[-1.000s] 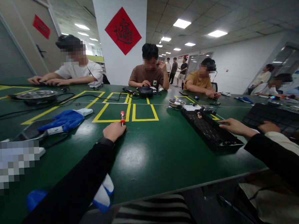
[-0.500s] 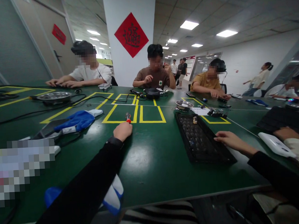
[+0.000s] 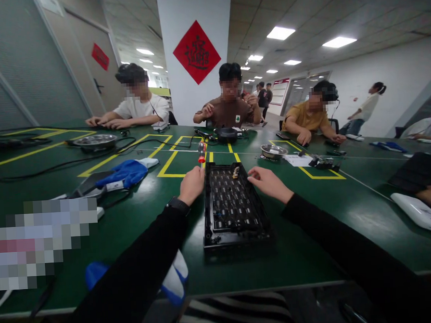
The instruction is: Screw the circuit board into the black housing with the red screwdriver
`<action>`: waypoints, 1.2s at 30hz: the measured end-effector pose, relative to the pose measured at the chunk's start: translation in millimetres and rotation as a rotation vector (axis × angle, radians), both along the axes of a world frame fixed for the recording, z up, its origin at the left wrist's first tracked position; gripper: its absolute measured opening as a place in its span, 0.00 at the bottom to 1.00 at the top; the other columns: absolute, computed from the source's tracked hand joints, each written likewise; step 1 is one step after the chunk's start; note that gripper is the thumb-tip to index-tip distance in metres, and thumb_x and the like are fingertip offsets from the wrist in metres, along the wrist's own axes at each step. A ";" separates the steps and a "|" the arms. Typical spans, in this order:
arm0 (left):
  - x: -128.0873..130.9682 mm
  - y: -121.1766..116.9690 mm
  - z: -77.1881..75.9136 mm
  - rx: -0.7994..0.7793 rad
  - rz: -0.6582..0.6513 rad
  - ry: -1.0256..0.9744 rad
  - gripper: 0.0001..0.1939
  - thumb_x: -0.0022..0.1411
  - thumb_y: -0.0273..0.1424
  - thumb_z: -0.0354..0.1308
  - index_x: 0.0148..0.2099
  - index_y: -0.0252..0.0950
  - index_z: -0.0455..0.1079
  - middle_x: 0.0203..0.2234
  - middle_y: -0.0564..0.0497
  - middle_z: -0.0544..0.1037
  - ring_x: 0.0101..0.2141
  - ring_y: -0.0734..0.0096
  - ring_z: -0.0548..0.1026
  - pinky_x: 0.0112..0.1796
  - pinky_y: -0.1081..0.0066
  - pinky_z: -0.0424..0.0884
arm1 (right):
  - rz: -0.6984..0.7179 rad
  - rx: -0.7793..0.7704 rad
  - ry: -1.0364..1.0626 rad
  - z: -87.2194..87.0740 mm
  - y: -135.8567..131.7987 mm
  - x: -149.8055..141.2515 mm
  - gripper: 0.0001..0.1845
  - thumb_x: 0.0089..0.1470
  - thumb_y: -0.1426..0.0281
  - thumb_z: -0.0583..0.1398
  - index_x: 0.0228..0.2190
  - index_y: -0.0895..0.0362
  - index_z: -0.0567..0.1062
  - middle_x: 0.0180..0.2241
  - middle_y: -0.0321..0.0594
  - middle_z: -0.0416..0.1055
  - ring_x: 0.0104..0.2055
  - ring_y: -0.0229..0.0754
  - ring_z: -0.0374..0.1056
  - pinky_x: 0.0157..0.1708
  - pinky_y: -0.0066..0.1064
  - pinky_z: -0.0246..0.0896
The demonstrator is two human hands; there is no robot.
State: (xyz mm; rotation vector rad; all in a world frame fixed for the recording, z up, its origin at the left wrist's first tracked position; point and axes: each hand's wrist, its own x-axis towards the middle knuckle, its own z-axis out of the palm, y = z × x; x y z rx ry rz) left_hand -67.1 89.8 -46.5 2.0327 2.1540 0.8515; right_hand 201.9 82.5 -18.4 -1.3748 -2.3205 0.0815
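In my left hand (image 3: 192, 186) is a screwdriver (image 3: 201, 153) with a clear and red handle, its handle pointing away from me. That hand's fingers are closed, beside the left edge of a black plastic case (image 3: 237, 240). The case lies in front of me, with rows of key-like cells inside it. Near its far end sits a small tan piece (image 3: 235, 172). My right hand (image 3: 270, 183) has its thumb and fingers bent together at the case's upper right edge.
Blue-and-white gloves (image 3: 125, 175) lie to the left, with another glove (image 3: 174, 279) under my left forearm. Metal bowls (image 3: 274, 151) and cables stand farther back on the green table (image 3: 306, 243). A white device (image 3: 416, 212) is at right. Several people sit across.
The black case has moved left to in front of me, with my right hand at its edge. My left hand, holding the screwdriver, is now beside the case. The view has shifted slightly.
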 end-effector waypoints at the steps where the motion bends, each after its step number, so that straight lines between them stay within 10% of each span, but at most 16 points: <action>1: -0.1 0.5 -1.4 -0.015 -0.008 0.005 0.23 0.65 0.40 0.33 0.39 0.34 0.67 0.34 0.42 0.76 0.38 0.60 0.73 0.37 0.68 0.65 | 0.011 0.038 -0.067 0.9 10.3 -7.2 0.12 0.55 0.66 0.52 0.39 0.57 0.68 0.37 0.43 0.70 0.39 0.44 0.65 0.38 0.32 0.58; 16: -5.1 -13.5 -0.1 -0.281 0.079 0.152 0.20 0.59 0.38 0.42 0.39 0.32 0.72 0.40 0.36 0.75 0.41 0.52 0.73 0.36 0.63 0.68 | -0.106 0.083 -0.281 -14.4 91.0 -62.5 0.13 0.54 0.63 0.55 0.34 0.57 0.76 0.39 0.47 0.67 0.47 0.48 0.56 0.44 0.35 0.51; 30: 1.6 -20.7 5.0 -0.138 0.203 0.147 0.20 0.60 0.41 0.42 0.42 0.32 0.67 0.36 0.38 0.76 0.38 0.50 0.74 0.34 0.61 0.68 | -0.105 0.030 -0.109 -14.9 95.6 -75.3 0.13 0.50 0.63 0.58 0.27 0.57 0.79 0.35 0.46 0.73 0.42 0.47 0.62 0.40 0.34 0.52; 36: 4.7 4.0 39.9 -0.059 0.246 0.012 0.17 0.59 0.39 0.45 0.41 0.32 0.65 0.38 0.35 0.75 0.40 0.49 0.73 0.35 0.60 0.67 | 0.077 -0.015 0.077 -3.1 73.9 -65.5 0.16 0.52 0.61 0.57 0.29 0.59 0.80 0.29 0.42 0.76 0.31 0.39 0.68 0.30 0.26 0.55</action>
